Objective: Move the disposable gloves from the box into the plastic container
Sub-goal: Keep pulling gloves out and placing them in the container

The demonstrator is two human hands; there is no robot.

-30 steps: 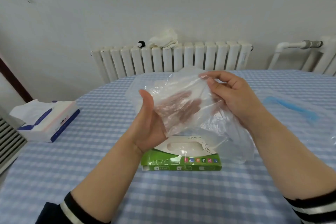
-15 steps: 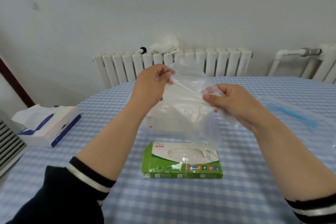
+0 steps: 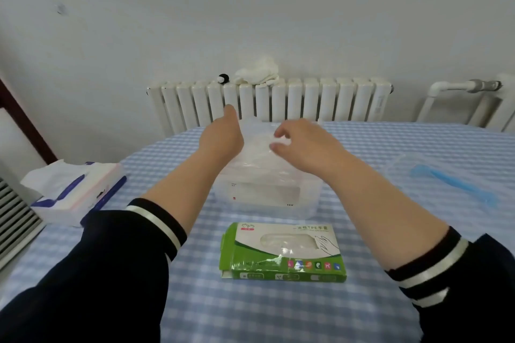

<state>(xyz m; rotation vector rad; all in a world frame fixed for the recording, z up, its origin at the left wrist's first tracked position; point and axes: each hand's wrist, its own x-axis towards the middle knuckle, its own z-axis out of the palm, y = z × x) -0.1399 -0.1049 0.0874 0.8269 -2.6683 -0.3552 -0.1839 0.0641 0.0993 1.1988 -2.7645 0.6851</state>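
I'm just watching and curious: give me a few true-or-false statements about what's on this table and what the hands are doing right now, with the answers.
1. The green glove box lies on the table nearer the person than the clear plastic container. True.
2. Both hands are over the container, at the clear gloves. True.
3. The left hand is resting on the tissue pack. False: the tissue pack sits untouched off to the left.
4. The tablecloth is plain red. False: it is blue-and-white checked.
5. A white cloth lies on top of the radiator. True.
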